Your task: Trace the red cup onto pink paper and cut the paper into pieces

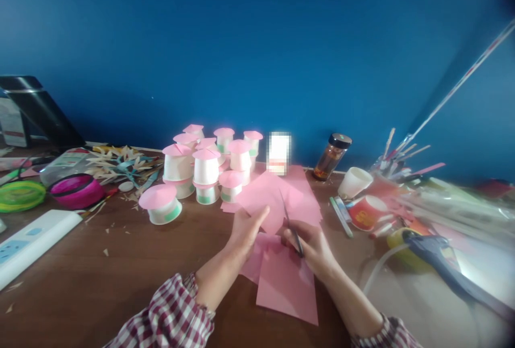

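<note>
My left hand (246,228) grips the near edge of a pink paper sheet (261,192), thumb on top. In my right hand (314,246) is a pair of dark-handled scissors (296,239), its blades at the paper's right part. Whether the blades are apart I cannot make out. Below both hands, a pink paper piece (287,289) lies on the brown table, partly over another pink piece. More pink sheets (308,187) lie behind the held one. To the left stand several white paper cups (206,168) with pink cone tops, some stacked.
A glue gun (438,257), a red cup (367,213), a white cup (354,182) and a dark-lidded jar (332,157) stand or lie at right. At left are a power strip (36,243), tape rolls (76,191) and a heap of paper strips (124,165). A blue wall rises behind.
</note>
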Demonstrator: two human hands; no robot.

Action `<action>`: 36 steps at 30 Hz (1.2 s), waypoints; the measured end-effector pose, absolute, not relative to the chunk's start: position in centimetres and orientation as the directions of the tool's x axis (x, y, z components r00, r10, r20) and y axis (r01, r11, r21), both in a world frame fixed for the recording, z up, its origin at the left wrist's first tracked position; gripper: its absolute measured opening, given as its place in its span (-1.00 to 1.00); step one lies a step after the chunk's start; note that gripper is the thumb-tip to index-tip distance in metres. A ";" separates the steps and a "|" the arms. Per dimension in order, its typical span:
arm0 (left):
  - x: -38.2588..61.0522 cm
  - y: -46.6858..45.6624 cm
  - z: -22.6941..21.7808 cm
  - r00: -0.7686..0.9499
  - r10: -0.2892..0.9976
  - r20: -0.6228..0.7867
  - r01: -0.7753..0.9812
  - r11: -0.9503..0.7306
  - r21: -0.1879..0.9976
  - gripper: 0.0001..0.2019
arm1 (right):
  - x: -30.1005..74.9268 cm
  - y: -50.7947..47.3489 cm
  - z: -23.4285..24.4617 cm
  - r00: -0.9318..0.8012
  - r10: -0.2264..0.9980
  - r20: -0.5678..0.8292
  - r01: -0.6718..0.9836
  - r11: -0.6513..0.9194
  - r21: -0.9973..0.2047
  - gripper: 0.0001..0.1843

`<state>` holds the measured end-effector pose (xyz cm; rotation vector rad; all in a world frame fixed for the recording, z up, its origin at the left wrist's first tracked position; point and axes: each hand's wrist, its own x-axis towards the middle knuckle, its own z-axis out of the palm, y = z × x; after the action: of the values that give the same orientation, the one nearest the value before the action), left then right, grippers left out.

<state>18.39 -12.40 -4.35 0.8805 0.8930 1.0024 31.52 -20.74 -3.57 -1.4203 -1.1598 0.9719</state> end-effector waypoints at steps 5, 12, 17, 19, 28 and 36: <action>18.4 -12.3 -4.5 0.266 0.943 -0.201 -0.280 0.275 0.920 -0.68 | 31.5 -20.7 -3.6 0.213 0.977 0.016 0.159 -0.019 -0.987 -0.55; 18.3 -12.6 -4.3 0.296 0.937 -0.185 -0.259 0.265 0.929 -0.69 | 31.5 -20.7 -3.5 0.166 0.984 0.055 0.189 0.023 -0.982 -0.60; 18.3 -12.7 -4.3 0.282 0.939 -0.196 -0.281 0.276 0.919 -0.70 | 31.7 -20.7 -3.8 0.173 0.982 0.080 0.195 0.046 -0.980 -0.59; 18.2 -12.7 -4.3 0.278 0.942 -0.189 -0.283 0.269 0.921 -0.70 | 31.8 -20.6 -4.0 0.178 0.981 0.070 0.195 0.035 -0.980 -0.59; 18.3 -12.9 -3.8 0.284 0.937 -0.204 -0.314 0.292 0.903 -0.72 | 31.7 -20.7 -3.9 0.186 0.981 0.049 0.174 0.016 -0.985 -0.58; 18.3 -12.8 -3.9 0.290 0.935 -0.205 -0.306 0.293 0.906 -0.69 | 32.0 -20.6 -4.5 0.193 0.980 0.052 0.163 0.020 -0.986 -0.59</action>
<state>18.28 -12.79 -3.90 0.8810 0.8858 0.9889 31.99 -20.60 -4.54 -1.3855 -1.1917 0.9549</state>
